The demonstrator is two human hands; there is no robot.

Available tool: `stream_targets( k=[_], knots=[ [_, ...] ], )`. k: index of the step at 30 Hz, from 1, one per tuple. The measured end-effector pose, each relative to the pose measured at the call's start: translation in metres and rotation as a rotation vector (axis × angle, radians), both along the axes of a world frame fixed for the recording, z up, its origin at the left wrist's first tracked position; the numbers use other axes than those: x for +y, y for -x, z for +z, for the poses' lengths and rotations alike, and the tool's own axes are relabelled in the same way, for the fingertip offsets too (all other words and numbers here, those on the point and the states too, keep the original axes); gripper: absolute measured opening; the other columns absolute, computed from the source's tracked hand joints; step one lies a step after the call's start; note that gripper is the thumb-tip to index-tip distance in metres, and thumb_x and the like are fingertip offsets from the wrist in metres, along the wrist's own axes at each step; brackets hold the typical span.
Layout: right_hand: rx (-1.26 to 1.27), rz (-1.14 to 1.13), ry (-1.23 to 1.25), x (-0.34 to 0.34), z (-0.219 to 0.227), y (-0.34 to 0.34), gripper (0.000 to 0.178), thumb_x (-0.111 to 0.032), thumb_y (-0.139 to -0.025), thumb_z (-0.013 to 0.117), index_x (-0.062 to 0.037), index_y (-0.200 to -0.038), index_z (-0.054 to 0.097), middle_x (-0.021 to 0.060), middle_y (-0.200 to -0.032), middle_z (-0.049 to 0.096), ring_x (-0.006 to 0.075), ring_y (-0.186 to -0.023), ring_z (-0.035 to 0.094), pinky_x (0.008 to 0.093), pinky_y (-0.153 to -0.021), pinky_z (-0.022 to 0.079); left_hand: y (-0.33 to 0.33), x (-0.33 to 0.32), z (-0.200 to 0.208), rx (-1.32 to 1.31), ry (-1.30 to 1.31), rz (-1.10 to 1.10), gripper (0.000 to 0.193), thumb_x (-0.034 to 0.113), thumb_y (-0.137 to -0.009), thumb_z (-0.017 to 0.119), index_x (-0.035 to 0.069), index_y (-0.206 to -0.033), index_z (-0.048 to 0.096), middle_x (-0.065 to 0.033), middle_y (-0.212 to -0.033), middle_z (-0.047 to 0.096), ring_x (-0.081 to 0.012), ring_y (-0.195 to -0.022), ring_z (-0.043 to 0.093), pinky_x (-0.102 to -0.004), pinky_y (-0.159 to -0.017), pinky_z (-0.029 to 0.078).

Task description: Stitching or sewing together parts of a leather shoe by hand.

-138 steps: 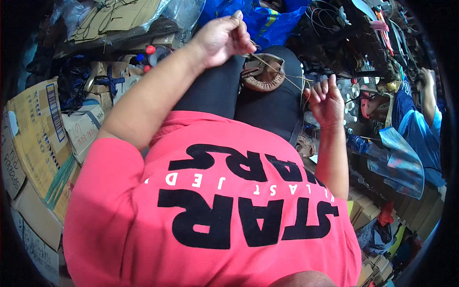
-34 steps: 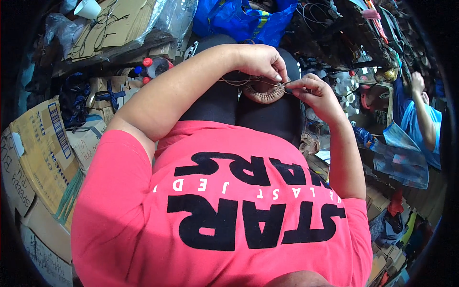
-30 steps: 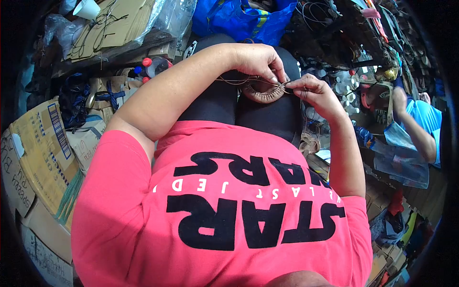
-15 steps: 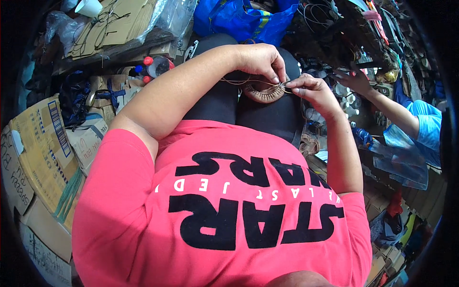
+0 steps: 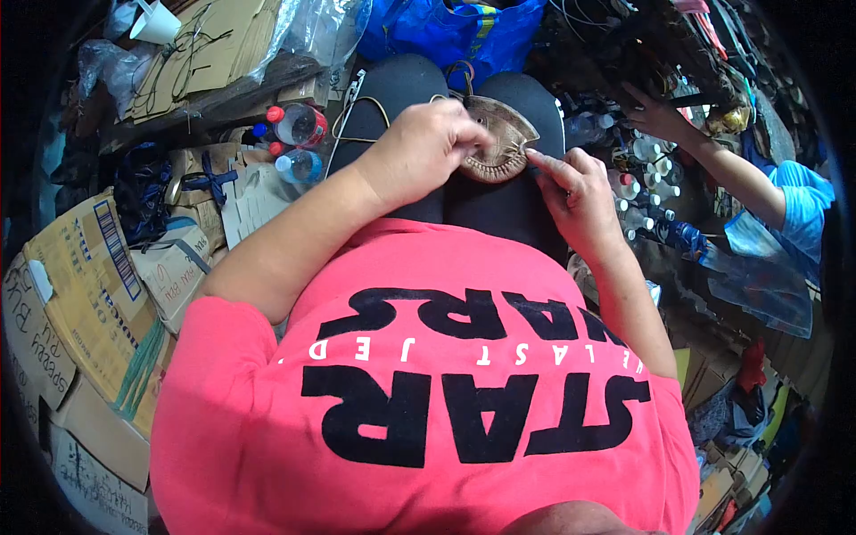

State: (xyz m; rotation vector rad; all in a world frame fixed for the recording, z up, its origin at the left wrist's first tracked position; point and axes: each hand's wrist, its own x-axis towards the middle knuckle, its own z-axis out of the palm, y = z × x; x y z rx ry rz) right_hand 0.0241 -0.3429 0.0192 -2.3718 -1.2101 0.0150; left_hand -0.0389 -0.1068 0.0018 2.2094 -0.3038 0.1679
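A brown leather shoe upper (image 5: 504,129), with gathered stitching along its curved edge, rests on my dark-trousered thighs between my hands. My left hand (image 5: 428,147) is closed over its left side, fingers curled and slightly blurred; what they pinch is hidden. A thin tan cord (image 5: 370,100) loops out from beside that hand across my left thigh. At the upper's right edge, by the end of the gathered stitches, my right hand (image 5: 578,192) pinches with thumb and forefinger. The other right fingers are folded in.
Beyond my knees stands a blue bag (image 5: 446,45). Bottles (image 5: 303,123) lie to the left, with cardboard boxes (image 5: 80,276) nearer. Several small bottles (image 5: 651,169) stand on the right, near another person's arm (image 5: 722,169). Flat cardboard (image 5: 214,45) is stacked far left.
My left hand has come left and nearer to me, uncovering more of the shoe upper. The upper is turned flatter to view. My right hand has shifted slightly nearer.
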Motion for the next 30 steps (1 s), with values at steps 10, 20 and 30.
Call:
stream_targets(
  k=[10,20,30],
  knots=[
    [0.783,-0.014,-0.061,-0.010,-0.010,-0.041,0.029,0.002,-0.086,0.055,-0.0128,-0.107,0.068,0.0018,-0.088,0.050,0.0113,-0.083,0.051,0.0235,-0.079,0.042,-0.016,-0.001,-0.023,-0.156,-0.007,0.013,0.021,0.005,-0.074,0.069,0.017,-0.091,0.073,-0.0047,-0.072,0.050,-0.0221,-0.074,0.051,-0.0336,-0.067,0.043],
    [1.038,-0.024,-0.035,-0.007,-0.008,-0.060,0.030,0.009,-0.083,0.050,-0.0055,-0.102,0.068,0.0008,-0.094,0.053,0.0111,-0.095,0.051,0.0219,-0.087,0.039,-0.021,0.001,-0.028,-0.152,-0.044,-0.020,0.023,0.006,-0.074,0.069,0.019,-0.092,0.073,-0.0049,-0.074,0.050,-0.0227,-0.074,0.051,-0.0337,-0.067,0.043],
    [1.211,-0.096,-0.199,-0.011,0.002,-0.069,0.018,-0.013,-0.084,0.064,-0.0076,-0.101,0.069,0.0012,-0.089,0.056,0.0136,-0.086,0.050,0.0270,-0.080,0.041,-0.018,0.003,-0.023,-0.086,-0.062,-0.013,0.027,0.000,-0.071,0.067,0.017,-0.091,0.073,-0.0042,-0.071,0.048,-0.0214,-0.072,0.050,-0.0323,-0.068,0.043]
  ],
)
